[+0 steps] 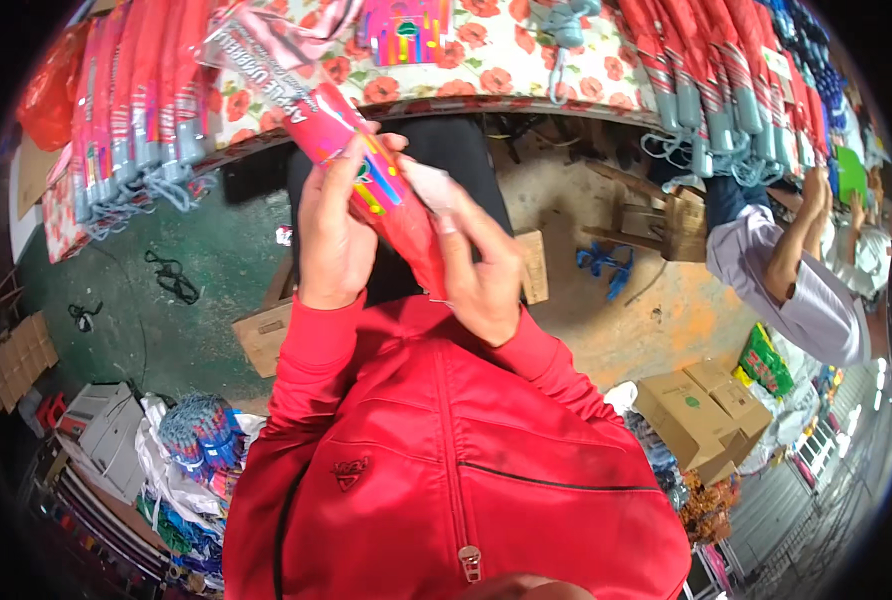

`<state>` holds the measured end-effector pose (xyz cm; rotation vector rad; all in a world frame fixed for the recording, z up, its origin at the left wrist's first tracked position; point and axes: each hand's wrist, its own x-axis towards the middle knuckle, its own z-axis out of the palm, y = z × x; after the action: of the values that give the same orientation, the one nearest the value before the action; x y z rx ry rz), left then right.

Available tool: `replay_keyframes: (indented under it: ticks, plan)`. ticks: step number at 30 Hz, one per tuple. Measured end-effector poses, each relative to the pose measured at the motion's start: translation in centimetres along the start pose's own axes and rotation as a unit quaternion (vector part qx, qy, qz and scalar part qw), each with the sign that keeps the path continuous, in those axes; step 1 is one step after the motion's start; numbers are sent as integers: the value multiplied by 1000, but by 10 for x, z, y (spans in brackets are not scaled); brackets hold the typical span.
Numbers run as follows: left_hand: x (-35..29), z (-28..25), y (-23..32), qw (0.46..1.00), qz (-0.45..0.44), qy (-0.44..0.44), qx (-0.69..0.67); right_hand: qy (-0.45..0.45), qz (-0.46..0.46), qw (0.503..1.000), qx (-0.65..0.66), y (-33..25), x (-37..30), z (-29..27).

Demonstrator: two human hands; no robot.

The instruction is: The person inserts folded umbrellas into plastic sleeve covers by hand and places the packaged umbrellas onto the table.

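Observation:
A folded red umbrella [421, 245] in a clear plastic sleeve [242, 62] slants across in front of my chest, its wide end toward the table. My left hand [338, 240] grips it from the left, thumb lying along a colourful printed label [378, 180]. On the other side, my right hand [484, 262] pinches a small white slip [428, 187] beside the label, its thumb against the narrower part of the umbrella. What the slip is made of, I cannot tell. Some left fingers are hidden behind the umbrella.
Ahead stands a table with a poppy-patterned cloth [496, 78]. Bundled red umbrellas with grey handles lie on its left [146, 90] and right [711, 80]. Pink printed cards [406, 30] lie between them. A person in a grey shirt [781, 270] is at the right. Cardboard boxes [701, 415] stand behind right.

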<state>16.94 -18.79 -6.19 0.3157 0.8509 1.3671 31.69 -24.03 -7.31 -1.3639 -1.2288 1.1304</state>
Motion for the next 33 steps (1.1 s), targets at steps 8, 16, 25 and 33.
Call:
replay_keyframes:
  ticks: [8,16,25,33]
  plan:
    - [-3,-6,-9,1000,-7,-14,4,-122,-14,992,12,-7,7,-10]
    - [-1,-8,2,1000,-8,22,6,-172,43,978,-114,-16,-1,-18]
    - [-21,-3,-15,997,-15,-45,52,-156,104,979,-86,-25,5,-9]
    - [-17,27,-26,999,-4,15,42,-176,169,967,74,6,28,-30]
